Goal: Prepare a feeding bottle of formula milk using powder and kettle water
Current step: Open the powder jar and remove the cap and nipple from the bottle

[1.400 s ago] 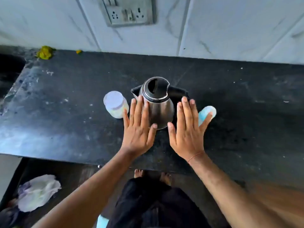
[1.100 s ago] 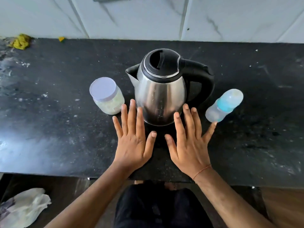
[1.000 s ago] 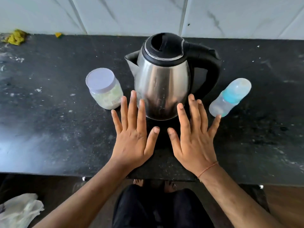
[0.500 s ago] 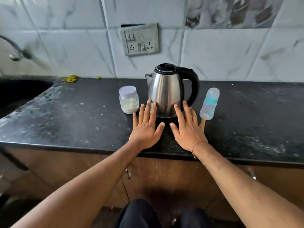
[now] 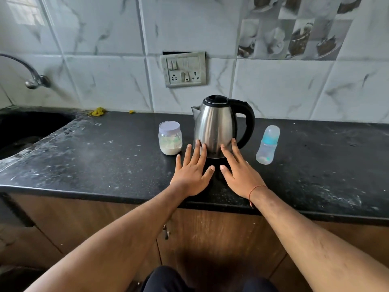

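A steel kettle [image 5: 214,125] with a black lid and handle stands on the black counter [image 5: 105,157], lid down. Left of it is a clear jar of white powder [image 5: 170,137] with a pale lid on. To the kettle's right stands a capped feeding bottle [image 5: 267,144] with a blue collar. My left hand [image 5: 192,172] and my right hand [image 5: 240,171] lie flat on the counter, palms down, fingers spread, just in front of the kettle. The fingertips reach the kettle's base. Neither hand holds anything.
A dark sink [image 5: 23,131] with a tap [image 5: 31,76] is at the far left. A switch and socket plate [image 5: 184,69] is on the tiled wall behind the kettle. Yellow scraps [image 5: 97,112] lie at the counter's back edge. Wooden cabinet doors [image 5: 210,239] are below.
The camera has lifted and pulled back from a steep downward look, so the wall, socket and sink come into view. Both hands stay flat in front of the kettle.
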